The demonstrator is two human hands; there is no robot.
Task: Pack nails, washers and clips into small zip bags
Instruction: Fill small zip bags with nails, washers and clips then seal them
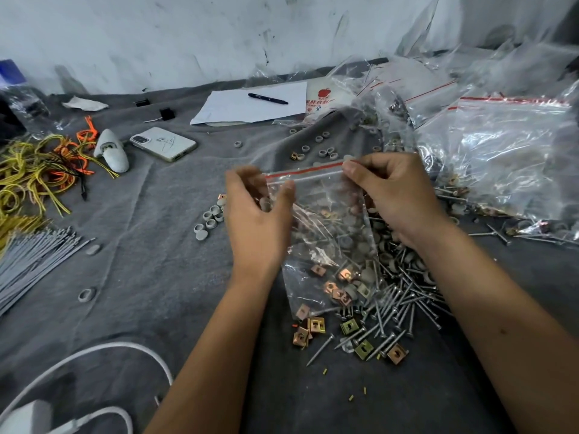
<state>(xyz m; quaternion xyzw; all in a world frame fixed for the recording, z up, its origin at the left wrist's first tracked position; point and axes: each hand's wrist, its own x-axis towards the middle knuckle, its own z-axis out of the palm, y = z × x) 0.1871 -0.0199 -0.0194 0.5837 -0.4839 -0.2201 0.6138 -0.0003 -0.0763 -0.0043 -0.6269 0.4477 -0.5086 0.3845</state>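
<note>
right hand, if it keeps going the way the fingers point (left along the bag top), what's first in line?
Probably the left hand: the right hand pinches the zip bag by its red-striped top, fingertips aimed left along that edge, where the left hand's thumb grips. Depth is unclear.

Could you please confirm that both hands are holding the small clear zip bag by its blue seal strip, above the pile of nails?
Not quite: the head view shows the seal strip is red, not blue. Both the left hand and right hand hold the small clear zip bag by it, above the pile of silver steel nails.

A scuffed white wall [188,36] rises behind a wrinkled grey cloth [150,233]
</note>
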